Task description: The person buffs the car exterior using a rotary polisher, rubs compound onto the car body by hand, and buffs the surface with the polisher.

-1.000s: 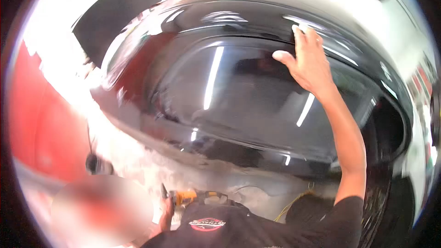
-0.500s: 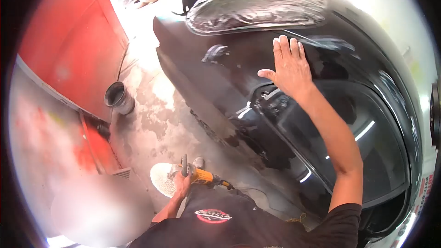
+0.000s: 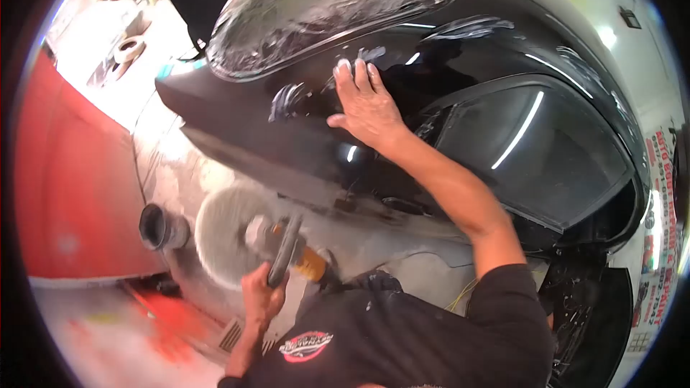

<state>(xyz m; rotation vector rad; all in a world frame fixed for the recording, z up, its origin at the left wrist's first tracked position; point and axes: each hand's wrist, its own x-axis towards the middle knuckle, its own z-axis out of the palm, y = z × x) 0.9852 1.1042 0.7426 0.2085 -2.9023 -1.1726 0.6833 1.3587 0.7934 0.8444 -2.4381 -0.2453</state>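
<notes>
My left hand (image 3: 262, 293) is wrapped round the dark handle of a yellow and grey polisher (image 3: 309, 264), whose round, pale fluffy pad (image 3: 228, 233) faces left and looks blurred. Over the black car body (image 3: 287, 165), my right hand (image 3: 368, 109) is stretched flat with its fingers apart and nothing held. Its fingertips are by a whitish smear (image 3: 371, 54); whether the palm touches the paint cannot be told. Another pale smear (image 3: 290, 100) lies left of that hand, and a longer one (image 3: 471, 27) is further up the panel.
A plastic-covered windshield (image 3: 323, 11) spans the top. The car's side window (image 3: 532, 151) is at the right. On the floor at left stands a dark bucket (image 3: 164, 228), beside a red panel (image 3: 79, 187). A yellow cord (image 3: 460, 297) lies near the car.
The view has swung toward the windshield end. My right hand has moved left over the body, still spread. My left hand has raised the polisher, and its pad now shows large.
</notes>
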